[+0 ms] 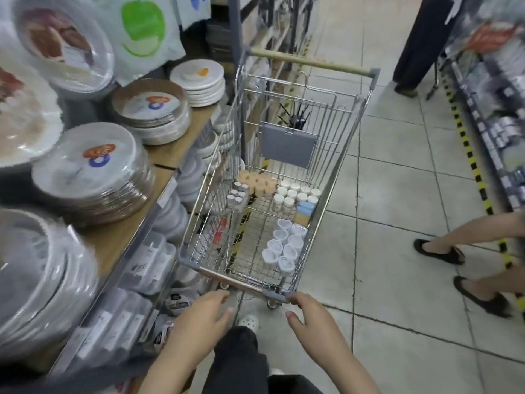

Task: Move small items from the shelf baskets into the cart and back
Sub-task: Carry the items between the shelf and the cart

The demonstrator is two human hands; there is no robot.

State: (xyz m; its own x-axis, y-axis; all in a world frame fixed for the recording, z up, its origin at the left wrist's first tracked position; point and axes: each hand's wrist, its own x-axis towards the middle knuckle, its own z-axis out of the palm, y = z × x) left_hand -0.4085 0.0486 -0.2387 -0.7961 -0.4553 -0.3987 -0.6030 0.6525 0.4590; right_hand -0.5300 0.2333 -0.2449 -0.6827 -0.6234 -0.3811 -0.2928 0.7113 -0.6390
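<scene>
Several packs of small items already sit in the cart: white cups near its front, capped jars further back. Both hands meet its near rim, the left hand and right hand, fingers curled loosely at the edge, thumbs free. She seems to be steering it along the plate shelf; next she must stop by the baskets, not in view

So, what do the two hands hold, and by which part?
Both hold the shopping cart by its near front rim: left hand left of centre, right hand at the right corner.
</scene>
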